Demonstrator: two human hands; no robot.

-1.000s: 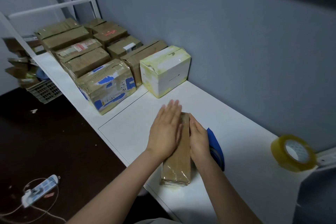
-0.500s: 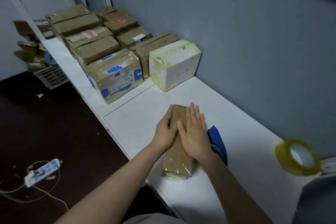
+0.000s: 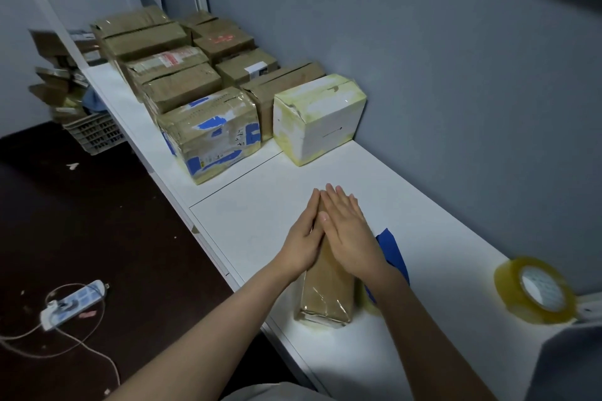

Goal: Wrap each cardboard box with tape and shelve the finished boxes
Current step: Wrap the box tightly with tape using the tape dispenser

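Note:
A long, narrow cardboard box (image 3: 327, 296), glossy with clear tape, lies on the white table (image 3: 423, 212) near its front edge. My right hand (image 3: 350, 236) lies flat on top of it with straight fingers. My left hand (image 3: 304, 242) presses flat against the box's left side. The far end of the box is hidden under my hands. A roll of clear yellowish tape (image 3: 536, 291) stands at the right. Several taped boxes (image 3: 182, 85) sit in rows at the back left, with a white taped box (image 3: 321, 117) and a blue-marked box (image 3: 211, 133) nearest.
A blue tape roll (image 3: 392, 252) lies just right of the box, partly behind my right arm. A grey wall runs along the table's far side. On the dark floor lie a power strip (image 3: 73, 303) and a basket (image 3: 94, 133) of cardboard.
My right hand moved from the box's right side onto its top and slid toward the far end. My left hand moved from the top to the left side. The view shifted left.

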